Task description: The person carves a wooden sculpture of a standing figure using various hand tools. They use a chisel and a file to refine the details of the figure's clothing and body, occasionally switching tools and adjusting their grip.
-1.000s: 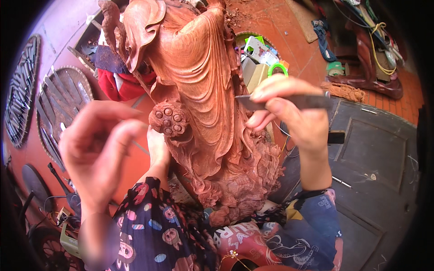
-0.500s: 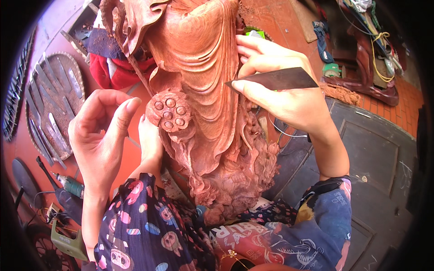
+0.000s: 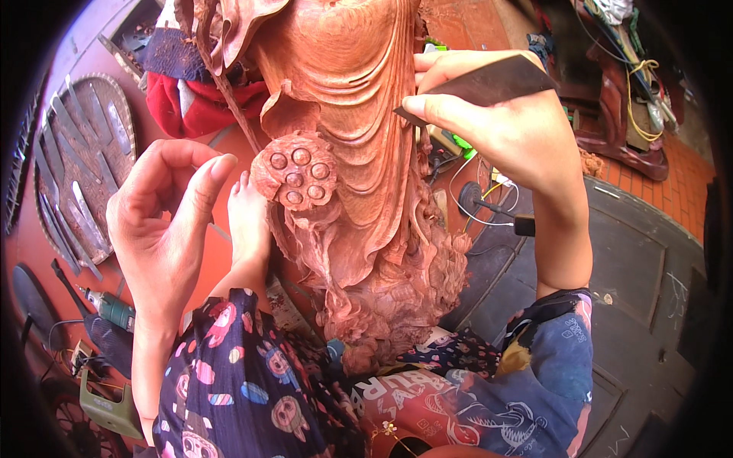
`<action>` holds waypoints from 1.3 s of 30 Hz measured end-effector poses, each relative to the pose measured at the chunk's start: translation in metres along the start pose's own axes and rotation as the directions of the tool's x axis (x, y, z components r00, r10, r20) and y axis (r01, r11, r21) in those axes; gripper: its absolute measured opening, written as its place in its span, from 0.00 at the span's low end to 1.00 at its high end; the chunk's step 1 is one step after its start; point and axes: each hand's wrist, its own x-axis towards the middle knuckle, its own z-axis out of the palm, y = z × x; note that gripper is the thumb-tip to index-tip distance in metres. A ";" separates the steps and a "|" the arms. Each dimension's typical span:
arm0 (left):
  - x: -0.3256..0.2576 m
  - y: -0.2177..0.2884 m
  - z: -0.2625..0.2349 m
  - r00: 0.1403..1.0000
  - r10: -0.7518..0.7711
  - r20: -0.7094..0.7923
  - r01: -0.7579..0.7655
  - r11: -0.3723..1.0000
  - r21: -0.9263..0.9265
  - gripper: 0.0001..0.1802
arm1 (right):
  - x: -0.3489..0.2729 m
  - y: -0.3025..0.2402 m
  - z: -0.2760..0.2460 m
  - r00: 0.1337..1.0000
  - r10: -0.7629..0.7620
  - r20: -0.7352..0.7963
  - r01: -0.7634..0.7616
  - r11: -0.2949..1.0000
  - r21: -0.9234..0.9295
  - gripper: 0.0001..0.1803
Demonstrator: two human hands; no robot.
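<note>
Carved wooden statue (image 3: 359, 198) fills the middle here, between the person's two hands, base close to the lap, top running out of view. Much of it looks well along, I'd judge: the robe's folds are cut deep and smooth, and the lower part is thick with knobbly detail. What's left I can't say for sure; reddish marks on that lower part may simply be dust.

Off to the right lies a dark panelled board (image 3: 626, 259), its near edge just beside the right forearm. Over on the left, an oval tray (image 3: 130, 122) of flat blades sits on the red tiles, well apart from the carving; a bare foot (image 3: 248, 221) stands between.

Now the right hand (image 3: 511, 130): thumb and fingers pinch a dark flat blade (image 3: 496, 80), its pointed end at the robe's right edge; touching or just over it, I can't tell. The left hand (image 3: 164, 198) hovers, loosely curled, thumb near forefinger, nothing visible in it, with a gap separating it from the seed pod (image 3: 305, 169). That pod juts out leftward, its round seeds fully shaped: an edge to mind.
</note>
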 end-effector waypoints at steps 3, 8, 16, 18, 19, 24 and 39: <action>-0.001 -0.001 -0.001 1.000 -0.002 -0.018 0.002 1.000 -0.006 0.04 | -0.009 0.002 0.003 0.985 -0.147 -0.091 0.145 0.989 -0.035 0.06; 0.000 -0.007 -0.007 0.999 0.032 -0.025 -0.032 0.999 -0.008 0.04 | -0.014 0.003 0.008 0.970 -0.230 -0.079 0.223 0.970 -0.092 0.06; 0.000 -0.014 -0.010 0.996 0.077 -0.038 -0.074 0.995 0.073 0.08 | -0.014 0.012 0.018 0.967 -0.222 -0.127 0.224 0.974 0.006 0.07; 0.000 -0.013 -0.010 0.998 0.045 -0.043 -0.043 0.997 0.060 0.06 | -0.011 0.006 0.016 0.983 -0.128 -0.133 0.136 0.989 0.053 0.06; 0.000 -0.009 -0.010 0.999 0.012 -0.046 -0.010 0.999 0.047 0.06 | -0.009 0.000 0.013 0.990 -0.046 -0.135 0.055 0.996 0.064 0.06; -0.001 -0.010 -0.010 0.998 0.051 -0.037 -0.051 0.999 0.015 0.05 | -0.016 0.005 0.018 0.964 -0.231 -0.130 0.222 0.972 -0.079 0.07; 0.001 -0.007 -0.010 0.997 0.028 -0.071 -0.026 0.999 0.038 0.05 | -0.008 -0.001 0.011 0.986 -0.094 -0.135 0.092 0.996 -0.021 0.06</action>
